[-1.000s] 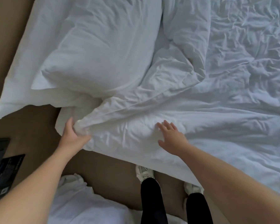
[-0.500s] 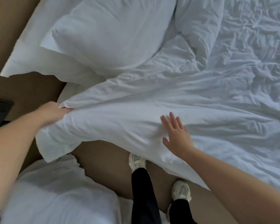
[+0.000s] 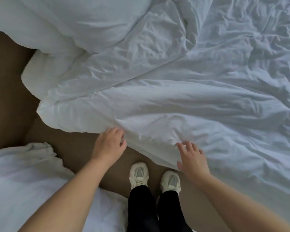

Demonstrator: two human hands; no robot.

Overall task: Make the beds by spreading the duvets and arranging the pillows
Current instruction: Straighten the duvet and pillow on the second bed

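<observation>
Crumpled white cotton duvet (image 3: pixel 182 106) sprawls across the bed, near edge hanging over the brown floor (image 3: pixel 10 91). Left hand (image 3: pixel 110 145) curls at that hem, pinching or only touching, can't tell. Right hand (image 3: pixel 192 158) lies flat, fingers spread on the cloth. The risk is that a one-sided tug slides the corner floorward or bunches it against the plump white pillow (image 3: pixel 74 22). No writing or labels to read.

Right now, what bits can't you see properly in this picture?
All in the head view:
Pillow: cut off by the top edge.
Duvet: its far side runs off the right edge.
Left hand: its fingers curl at the duvet's edge but are blurred, so a grip cannot be told.
White bedding, lower left: cut by the frame edges and partly hidden by the left arm.
</observation>
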